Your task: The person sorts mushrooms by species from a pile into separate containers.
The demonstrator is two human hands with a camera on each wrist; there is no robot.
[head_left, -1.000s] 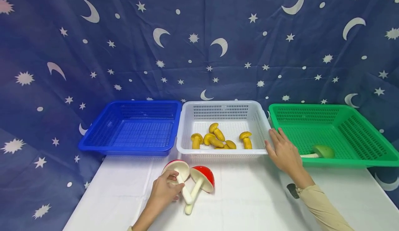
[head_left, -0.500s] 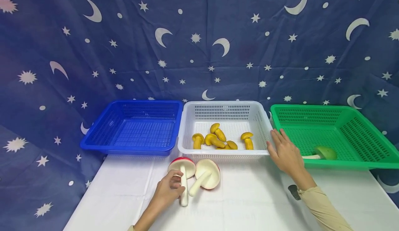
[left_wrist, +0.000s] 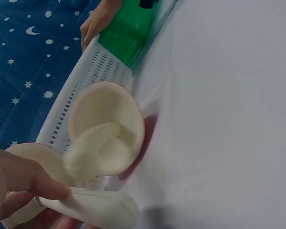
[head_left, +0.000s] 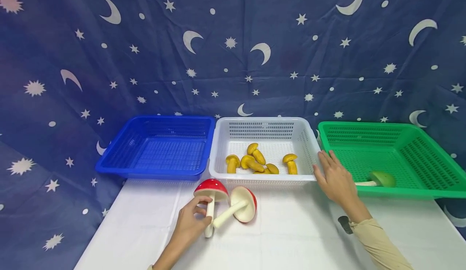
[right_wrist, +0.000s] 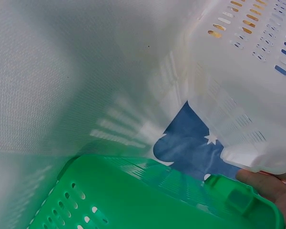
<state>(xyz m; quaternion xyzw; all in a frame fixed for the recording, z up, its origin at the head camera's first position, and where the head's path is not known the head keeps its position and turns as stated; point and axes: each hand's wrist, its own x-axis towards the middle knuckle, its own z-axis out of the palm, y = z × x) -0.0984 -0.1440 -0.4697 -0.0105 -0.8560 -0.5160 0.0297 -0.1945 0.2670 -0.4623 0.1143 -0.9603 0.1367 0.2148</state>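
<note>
My left hand pinches the white stem of a red-capped toy mushroom between thumb and fingers, its cap up. In the left wrist view the stem runs out past the fingertips. Just to the right, a second red-capped mushroom lies on its side, pale underside facing me. My right hand rests with its fingers extended at the right front corner of the white basket, by the green basket. Only part of this hand shows in the right wrist view.
Several yellow mushrooms lie in the white basket. One green-capped mushroom lies in the green basket. A blue basket stands at the left. Behind the baskets hangs a dark blue cloth with moons and stars. A white cloth covers the table.
The mushroom in my left hand has tipped from underside-facing to cap-up. The other red mushroom has rolled round and shifted slightly right. My right hand stays at the basket corner.
</note>
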